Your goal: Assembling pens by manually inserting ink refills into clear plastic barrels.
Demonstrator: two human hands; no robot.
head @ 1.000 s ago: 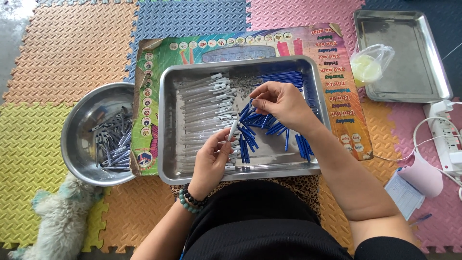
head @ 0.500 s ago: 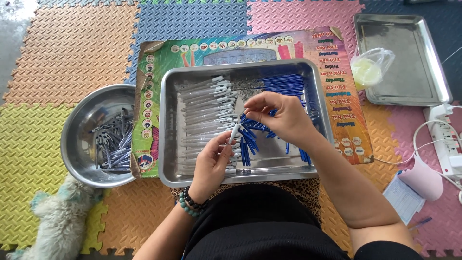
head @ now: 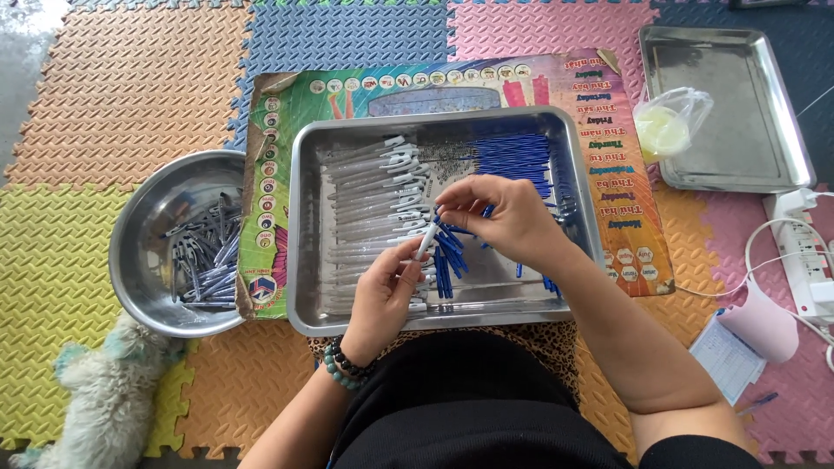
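My left hand [head: 387,295] gripped a clear pen barrel [head: 426,241], its long axis toward one o'clock; my right hand [head: 499,217], nearer the blue refills [head: 447,256], pinched its upper tip above the steel tray [head: 300,226].

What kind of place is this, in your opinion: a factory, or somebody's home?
Probably a home floor used for piecework. The person sits on coloured foam puzzle mats, the steel tray of pen parts rests on a printed poster, and a fluffy white animal lies beside a metal bowl.
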